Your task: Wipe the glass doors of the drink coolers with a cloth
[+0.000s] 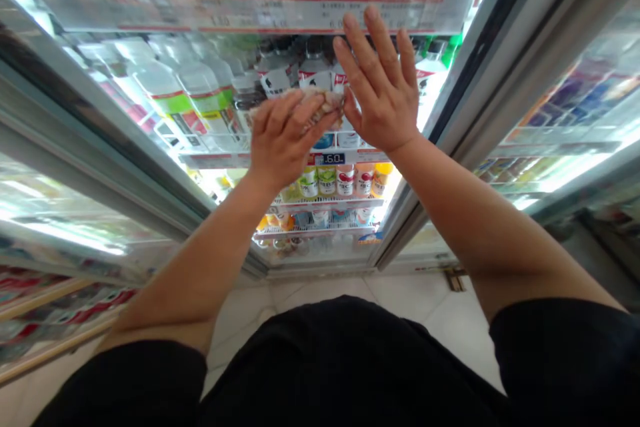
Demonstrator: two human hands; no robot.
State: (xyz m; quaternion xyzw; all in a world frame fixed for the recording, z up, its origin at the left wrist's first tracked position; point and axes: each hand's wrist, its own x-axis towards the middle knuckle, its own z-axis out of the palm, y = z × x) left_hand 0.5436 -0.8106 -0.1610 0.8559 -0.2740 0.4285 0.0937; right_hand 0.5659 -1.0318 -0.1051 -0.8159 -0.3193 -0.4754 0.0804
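Note:
My left hand (285, 137) is closed around a crumpled pale cloth (325, 107) and holds it up in front of an open drinks cooler. My right hand (383, 83) is raised beside it with fingers stretched out and spread, its thumb side touching the cloth's edge. Behind both hands stands a shelf of clear bottles with green and red labels (170, 93) and dark-capped bottles (315, 63). The cloth is mostly hidden under my left fingers.
A shelf rail with price tags (250, 10) runs above the hands. Lower shelves hold small colourful bottles (345, 180). Glass cooler doors (75, 147) flank the opening left and right (565, 113). A pale tiled floor (400, 293) lies below.

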